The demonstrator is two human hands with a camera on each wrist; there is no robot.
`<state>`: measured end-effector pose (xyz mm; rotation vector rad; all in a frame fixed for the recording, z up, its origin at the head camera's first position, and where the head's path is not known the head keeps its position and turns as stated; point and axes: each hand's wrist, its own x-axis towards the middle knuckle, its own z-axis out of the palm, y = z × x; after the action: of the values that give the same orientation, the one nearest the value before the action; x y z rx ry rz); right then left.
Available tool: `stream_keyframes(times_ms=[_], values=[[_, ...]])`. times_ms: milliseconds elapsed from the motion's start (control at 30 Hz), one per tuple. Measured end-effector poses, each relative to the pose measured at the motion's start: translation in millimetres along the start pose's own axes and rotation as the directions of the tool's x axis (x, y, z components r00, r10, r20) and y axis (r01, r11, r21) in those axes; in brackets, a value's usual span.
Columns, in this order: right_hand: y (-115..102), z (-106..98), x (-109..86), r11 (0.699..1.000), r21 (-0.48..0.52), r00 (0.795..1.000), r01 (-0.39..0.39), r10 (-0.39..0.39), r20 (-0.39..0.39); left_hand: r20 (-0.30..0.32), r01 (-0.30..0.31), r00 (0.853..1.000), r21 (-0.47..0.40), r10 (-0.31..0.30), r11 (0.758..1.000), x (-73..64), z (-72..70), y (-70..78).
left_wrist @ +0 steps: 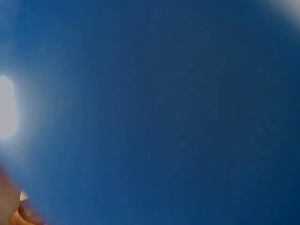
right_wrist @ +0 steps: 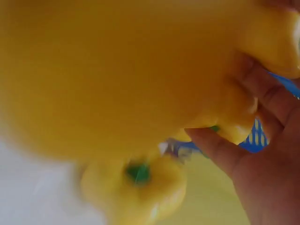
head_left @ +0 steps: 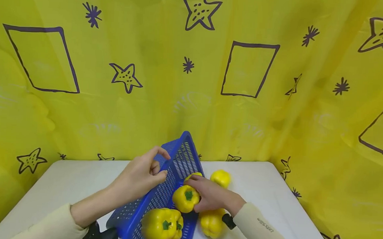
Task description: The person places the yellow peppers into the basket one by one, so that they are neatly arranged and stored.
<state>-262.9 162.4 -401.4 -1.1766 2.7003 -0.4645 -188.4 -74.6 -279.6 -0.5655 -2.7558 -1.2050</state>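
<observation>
My right hand [head_left: 212,193] reaches over the right side of a blue slotted plastic basket [head_left: 187,156] and grips a yellow bell pepper [head_left: 183,199] with a green stem. Fingers lie over the pepper's far side and the thumb at its near side. My left hand [head_left: 141,174] is at the basket's left wall, fingers loosely bent, index and thumb apart with nothing between them, fingertips right by the rim. Blue fills most of the left wrist view. Inside the basket's near end sit more yellow bell peppers [head_left: 157,225]; another yellow pepper [head_left: 194,175] shows partly behind my right fingers.
Right of the basket on the white table [head_left: 265,197] lie two loose yellow bell peppers, a far one [head_left: 221,178] and a near one [head_left: 210,225] beside my right wrist. A yellow curtain [head_left: 160,107] with drawn stars and frames hangs behind the table.
</observation>
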Motion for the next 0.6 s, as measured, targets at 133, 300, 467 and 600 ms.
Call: stream_keyframes(times_ms=[133,300,467,600], values=[[2,-2,-25.0,0.998,-0.037,0.998,-0.054,0.053,-0.018,-0.021,-0.006,1.000,0.023,0.006,1.000,-2.9,0.2,2.2],[1,-10,-49.1,0.969,-0.175,0.985,-0.173,0.175,-0.006,-0.040,-0.010,0.999,0.032,0.011,0.999,-6.4,-3.5,1.6],[-23,-20,-51.2,0.934,-0.264,0.970,-0.239,0.241,-0.024,-0.083,-0.010,0.997,0.014,0.011,1.000,-6.0,-8.1,0.0],[-71,-15,-24.9,0.989,-0.143,0.999,-0.039,0.034,-0.037,-0.111,-0.027,0.993,0.014,0.028,1.000,-3.9,-7.9,1.3]])
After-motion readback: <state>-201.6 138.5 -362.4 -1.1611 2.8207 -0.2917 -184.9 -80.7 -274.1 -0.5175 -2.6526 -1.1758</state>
